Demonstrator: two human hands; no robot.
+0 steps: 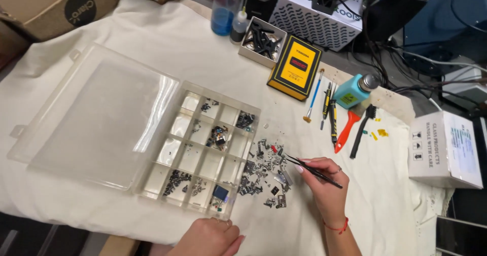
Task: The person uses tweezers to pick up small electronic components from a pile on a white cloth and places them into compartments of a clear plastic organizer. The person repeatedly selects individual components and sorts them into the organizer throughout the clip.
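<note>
1. The right hand point(320, 177) has its grip closed narrow around one pair of thin black tweezers point(312, 171); the tips point left, just above the pile.
2. The pile of small grey metal parts point(265, 172) lies loose on the white cloth of the worktop point(203, 48), just beside the box; too many to count.
3. The left hand point(208, 237) rests on the near edge of the cloth, fingers curled, holding nothing I can see.
4. One clear plastic compartment box point(203, 144) stands open, its lid point(96, 119) flat on the left; several compartments contain small dark parts.
5. Farther right lie one thin brush point(313, 96), one red-handled brush point(346, 129) and one black brush point(361, 126).
6. Behind them stands one teal pump bottle point(353, 90) and one yellow-black flat case point(296, 66).
</note>
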